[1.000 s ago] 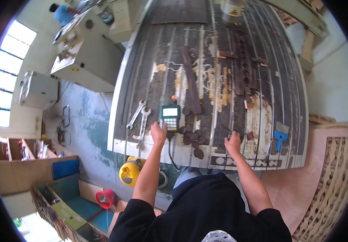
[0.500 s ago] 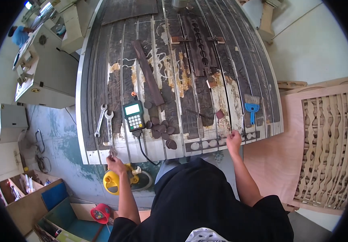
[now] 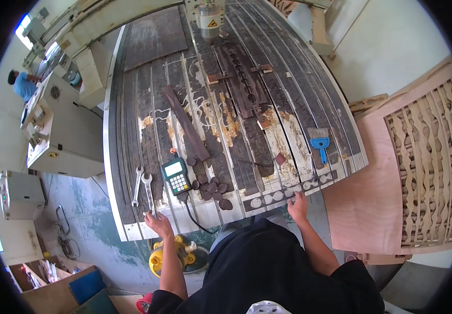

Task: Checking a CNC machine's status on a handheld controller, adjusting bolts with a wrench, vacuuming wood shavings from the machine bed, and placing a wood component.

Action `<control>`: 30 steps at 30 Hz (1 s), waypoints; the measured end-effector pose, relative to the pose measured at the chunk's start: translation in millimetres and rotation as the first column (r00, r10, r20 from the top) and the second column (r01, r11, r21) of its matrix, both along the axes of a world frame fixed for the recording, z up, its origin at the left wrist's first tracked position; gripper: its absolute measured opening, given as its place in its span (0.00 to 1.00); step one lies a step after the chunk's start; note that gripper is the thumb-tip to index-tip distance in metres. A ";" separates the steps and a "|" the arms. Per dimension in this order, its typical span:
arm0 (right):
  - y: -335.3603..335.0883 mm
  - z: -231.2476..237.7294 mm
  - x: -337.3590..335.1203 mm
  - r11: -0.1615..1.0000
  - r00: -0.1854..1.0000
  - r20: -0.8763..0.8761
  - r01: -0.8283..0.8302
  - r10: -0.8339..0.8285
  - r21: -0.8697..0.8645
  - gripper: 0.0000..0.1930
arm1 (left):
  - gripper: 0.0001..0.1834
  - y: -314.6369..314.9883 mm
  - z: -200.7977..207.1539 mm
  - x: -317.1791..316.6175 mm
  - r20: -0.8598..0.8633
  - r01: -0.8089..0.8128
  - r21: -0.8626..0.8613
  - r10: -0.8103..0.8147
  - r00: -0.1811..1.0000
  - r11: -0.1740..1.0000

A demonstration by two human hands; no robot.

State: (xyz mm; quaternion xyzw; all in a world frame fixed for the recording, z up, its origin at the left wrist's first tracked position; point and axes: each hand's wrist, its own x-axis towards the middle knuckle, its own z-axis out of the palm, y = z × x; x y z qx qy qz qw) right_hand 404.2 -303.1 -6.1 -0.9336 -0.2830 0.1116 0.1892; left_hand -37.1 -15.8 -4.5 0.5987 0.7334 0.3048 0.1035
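Note:
My left hand is at the front left edge of the worktable. Its fingers are apart, at the near end of a metal wrench. A second wrench lies just left of that one. My right hand is over the front edge with loosely bent fingers, beside a dark strip with round cutouts. I see nothing held in it. Between my hands lie a handheld keypad controller with a black cable and several dark round wooden discs.
A long dark board and a dark panel with a row of holes lie farther back. A blue brush is at right. A machine spindle stands over the far side. Carved lattice flanks the right; a yellow machine sits below.
The view has shifted, so the table appears lower and the spindle shows more. My right hand has moved back toward the front edge; my left stays by the wrench, its fingers more spread.

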 end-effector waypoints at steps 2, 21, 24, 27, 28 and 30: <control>4.2 6.2 -3.5 1.000 0.998 -0.057 -0.020 0.020 -0.011 0.23 | 0.20 -0.5 8.1 7.5 0.017 0.027 -0.022 -0.027 0.999 0.999; -15.1 -13.4 14.9 0.944 0.960 0.009 -0.273 0.280 -0.184 0.25 | 0.24 -61.9 1.7 21.0 0.086 0.047 -0.020 -0.045 0.995 0.999; -5.8 -8.3 20.2 0.932 0.960 0.053 -0.252 0.274 -0.259 0.20 | 0.23 -78.4 3.7 21.0 0.104 0.012 -0.030 -0.009 0.995 0.999; 3.5 4.5 25.8 0.927 0.959 0.071 -0.244 0.274 -0.283 0.17 | 0.23 -103.8 7.1 18.5 0.086 -0.031 -0.011 0.032 0.996 0.999; 6.3 8.8 28.3 0.925 0.955 0.067 -0.260 0.288 -0.276 0.16 | 0.23 -113.3 9.0 17.5 0.070 -0.045 -0.001 0.045 0.997 0.999; 1.5 3.1 40.7 0.918 0.936 0.063 -0.325 0.347 -0.228 0.15 | 0.23 -134.1 6.2 17.9 0.077 -0.075 -0.018 0.076 0.994 0.997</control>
